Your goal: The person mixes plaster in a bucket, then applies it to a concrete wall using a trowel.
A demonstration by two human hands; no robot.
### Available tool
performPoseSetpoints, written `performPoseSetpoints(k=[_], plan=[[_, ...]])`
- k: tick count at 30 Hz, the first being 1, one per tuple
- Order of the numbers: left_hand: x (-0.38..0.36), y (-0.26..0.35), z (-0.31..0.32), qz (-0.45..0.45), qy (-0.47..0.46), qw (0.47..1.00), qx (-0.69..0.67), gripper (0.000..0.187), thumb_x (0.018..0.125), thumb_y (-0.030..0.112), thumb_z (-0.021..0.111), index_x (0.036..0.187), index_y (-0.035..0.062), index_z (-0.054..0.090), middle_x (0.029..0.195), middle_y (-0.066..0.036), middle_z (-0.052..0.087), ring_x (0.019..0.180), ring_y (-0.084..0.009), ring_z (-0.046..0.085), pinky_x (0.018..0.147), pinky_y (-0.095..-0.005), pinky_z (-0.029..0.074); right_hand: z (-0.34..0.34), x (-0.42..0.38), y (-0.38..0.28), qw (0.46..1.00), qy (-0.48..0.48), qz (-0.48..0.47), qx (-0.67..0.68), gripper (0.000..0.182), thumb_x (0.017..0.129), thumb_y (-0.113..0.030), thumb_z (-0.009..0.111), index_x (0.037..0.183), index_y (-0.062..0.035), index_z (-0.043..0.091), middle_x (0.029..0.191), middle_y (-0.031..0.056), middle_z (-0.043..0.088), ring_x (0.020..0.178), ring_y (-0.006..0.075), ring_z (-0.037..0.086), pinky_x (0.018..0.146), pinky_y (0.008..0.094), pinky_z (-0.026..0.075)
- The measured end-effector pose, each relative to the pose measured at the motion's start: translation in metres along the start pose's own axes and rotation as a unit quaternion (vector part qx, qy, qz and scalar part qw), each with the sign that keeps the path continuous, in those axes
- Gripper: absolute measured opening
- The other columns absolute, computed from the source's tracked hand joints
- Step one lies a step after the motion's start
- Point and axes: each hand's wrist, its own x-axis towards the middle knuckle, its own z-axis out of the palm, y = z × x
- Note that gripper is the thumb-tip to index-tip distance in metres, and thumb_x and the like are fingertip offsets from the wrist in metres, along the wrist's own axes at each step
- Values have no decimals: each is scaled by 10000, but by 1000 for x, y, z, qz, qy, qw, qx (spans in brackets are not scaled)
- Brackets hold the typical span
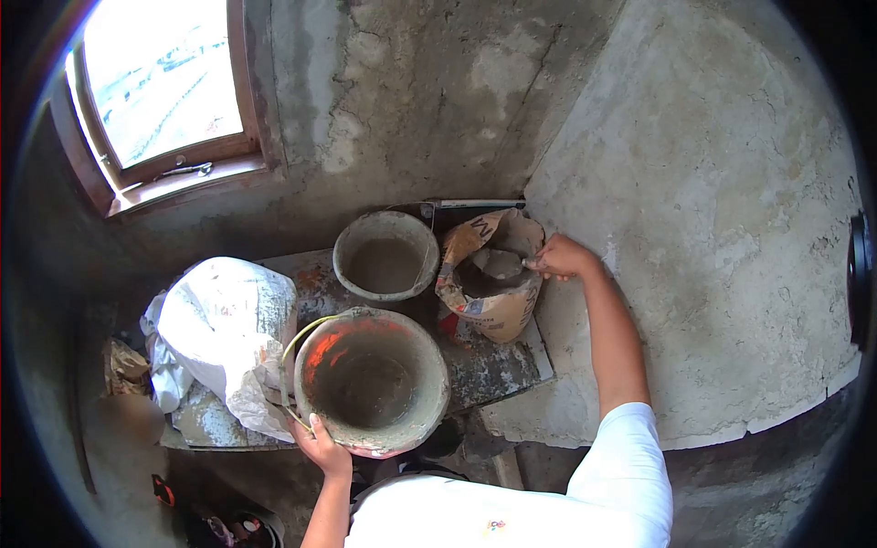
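Observation:
Near the centre, a cement-stained bucket (429,402) with red patches inside and a yellowish handle is tilted so its mouth faces me. My left hand (322,446) grips its lower left rim. To the upper right stands an open paper sack (502,315) with grey powder inside. My right hand (559,258) is at the sack's right edge, fingers closed around the end of a scoop or trowel (501,264) that lies over the powder. Between bucket and wall sits a second grey bucket (384,260) with grey material in it.
A stained board (484,374) carries the buckets and sack. White sacks (224,315) are heaped at its left. A window (164,87) opens in the rough wall at the upper left. A sloping concrete slab (713,210) rises on the right. Dark items lie on the floor at lower left.

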Motion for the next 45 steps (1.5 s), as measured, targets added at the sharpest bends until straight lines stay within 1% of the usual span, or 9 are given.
performPoseSetpoints(k=[2, 9, 14, 26, 28, 31, 34, 39, 45], plan=[[0, 4, 6, 32, 55, 998, -7, 319, 1079, 185, 486, 1253, -69, 570, 1246, -181, 585, 1151, -300, 550, 1057, -437, 390, -17, -22, -13, 1000, 6, 7, 2, 435, 877, -348, 824, 708, 22, 670, 642, 94, 671, 477, 175, 583, 456, 350, 472], [2, 6, 2, 29, 17, 999, -31, 326, 1080, 185, 485, 1265, -68, 574, 1233, -191, 600, 1145, -308, 558, 1057, -441, 392, -33, -64, -9, 998, 40, 40, -28, 463, 879, -373, 832, 705, 26, 675, 643, 70, 644, 485, 160, 545, 458, 331, 437], [3, -4, -3, 5, -13, 1000, -4, 455, 1066, 187, 482, 1427, -91, 478, 1439, -263, 502, 1338, -392, 462, 1182, -480, 281, -38, -113, -17, 996, 74, 28, 50, 369, 894, -346, 829, 970, 13, 791, 691, 54, 662, 489, 119, 515, 453, 316, 414], [16, 39, 6, 65, -37, 997, -33, 233, 1040, 161, 572, 1153, -40, 606, 1191, -168, 547, 1094, -321, 558, 992, -427, 419, 41, -186, -54, 958, -83, -186, 203, 407, 856, -156, 818, 1217, 20, 751, 797, 76, 732, 550, 75, 560, 466, 255, 428], [18, 39, 10, 96, -41, 993, -53, 222, 1038, 155, 574, 1140, -39, 608, 1204, -174, 538, 1108, -328, 556, 999, -430, 417, 73, -185, -73, 965, -102, -157, 182, 438, 832, -168, 829, 1235, -13, 753, 829, 94, 760, 653, 76, 611, 543, 285, 484], [17, 45, 10, 118, -58, 990, -42, 201, 1033, 145, 583, 1102, -42, 605, 1205, -189, 532, 1118, -337, 551, 1003, -434, 417, 125, -180, -95, 943, -57, -318, 84, 398, 845, -187, 800, 1213, -40, 762, 821, 82, 765, 669, 167, 675, 620, 335, 532], [18, 49, 9, 132, -77, 987, -44, 193, 1028, 141, 588, 1082, -44, 602, 1205, -194, 528, 1115, -340, 550, 1001, -433, 418, 165, -204, -140, 927, 45, -277, -249, 385, 835, -254, 780, 1203, -143, 771, 925, 140, 744, 896, 342, 724, 733, 436, 560], [17, 44, 8, 124, -83, 987, -55, 192, 1026, 141, 584, 1064, -46, 601, 1196, -196, 530, 1105, -349, 551, 998, -441, 416, 215, -210, -128, 821, 189, -358, -402, 386, 805, -147, 716, 1183, -194, 778, 895, 62, 672, 870, 233, 688, 702, 370, 541], [13, 48, 5, 136, -83, 986, -50, 182, 1017, 132, 597, 1046, -48, 592, 1180, -205, 533, 1083, -355, 556, 977, -444, 425, 228, -224, -128, 785, 234, -363, -444, 366, 826, -159, 687, 1180, -181, 780, 874, 20, 644, 875, 189, 641, 677, 321, 507]])
